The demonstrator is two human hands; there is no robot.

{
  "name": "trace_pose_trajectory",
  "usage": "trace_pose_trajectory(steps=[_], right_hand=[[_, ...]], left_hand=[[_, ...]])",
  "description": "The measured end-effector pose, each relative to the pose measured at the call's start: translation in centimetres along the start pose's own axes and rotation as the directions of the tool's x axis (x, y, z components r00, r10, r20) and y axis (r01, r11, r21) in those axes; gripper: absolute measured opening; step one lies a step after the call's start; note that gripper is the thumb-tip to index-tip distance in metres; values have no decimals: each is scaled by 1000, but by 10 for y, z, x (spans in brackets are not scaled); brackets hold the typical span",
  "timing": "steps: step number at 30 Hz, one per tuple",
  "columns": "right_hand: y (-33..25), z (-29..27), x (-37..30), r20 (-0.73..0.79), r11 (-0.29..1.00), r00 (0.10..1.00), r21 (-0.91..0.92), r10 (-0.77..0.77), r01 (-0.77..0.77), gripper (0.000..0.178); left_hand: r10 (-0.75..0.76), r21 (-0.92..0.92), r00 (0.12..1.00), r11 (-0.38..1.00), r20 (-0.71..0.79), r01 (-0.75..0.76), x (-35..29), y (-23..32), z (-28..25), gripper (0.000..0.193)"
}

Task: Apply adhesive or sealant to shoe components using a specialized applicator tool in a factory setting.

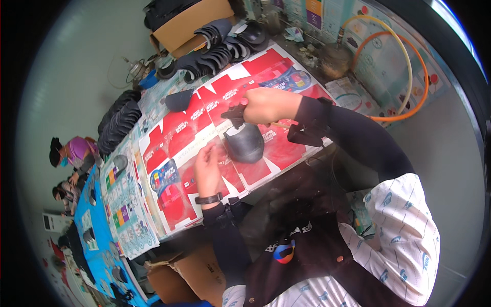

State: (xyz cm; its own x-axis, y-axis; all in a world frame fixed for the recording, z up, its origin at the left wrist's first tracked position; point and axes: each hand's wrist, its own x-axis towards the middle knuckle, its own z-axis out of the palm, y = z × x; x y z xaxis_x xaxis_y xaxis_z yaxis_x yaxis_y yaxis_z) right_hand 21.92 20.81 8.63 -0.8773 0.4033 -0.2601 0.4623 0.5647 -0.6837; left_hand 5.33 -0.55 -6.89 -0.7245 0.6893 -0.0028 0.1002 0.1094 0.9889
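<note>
My right hand (pixel 271 106) is wrapped round a dark, dirty spray gun (pixel 235 115), its head pointing left. Just below the gun, a black curved shell (pixel 244 145) rests on the red and white printed sheet (pixel 186 137), with a pale patch at its upper edge. To the left of that shell is my left hand (pixel 206 166), raised over the sheet with loosely bent fingers and nothing visible in it. A second dark shell (pixel 179 101) lies farther back on the sheets, apart from both hands.
Rows of stacked black shells (pixel 209 60) line the table's far side, and another stack (pixel 119 123) is at the left. A cardboard box (pixel 192 25) stands behind. Orange and yellow hoses (pixel 427 82) loop at the right. People (pixel 76 153) sit by a blue table (pixel 94 215).
</note>
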Motion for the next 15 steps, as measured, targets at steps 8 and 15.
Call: trace_pose_trajectory(steps=[8,15], right_hand=[[12,-9,-5,154,989,988,146,12,-35,13],[21,-6,0,93,976,996,215,13,-33,13]], left_hand=[[-40,72,998,996,-56,44,-12,27,-43,28],[-60,40,997,997,-44,62,-13,27,-42,28]])
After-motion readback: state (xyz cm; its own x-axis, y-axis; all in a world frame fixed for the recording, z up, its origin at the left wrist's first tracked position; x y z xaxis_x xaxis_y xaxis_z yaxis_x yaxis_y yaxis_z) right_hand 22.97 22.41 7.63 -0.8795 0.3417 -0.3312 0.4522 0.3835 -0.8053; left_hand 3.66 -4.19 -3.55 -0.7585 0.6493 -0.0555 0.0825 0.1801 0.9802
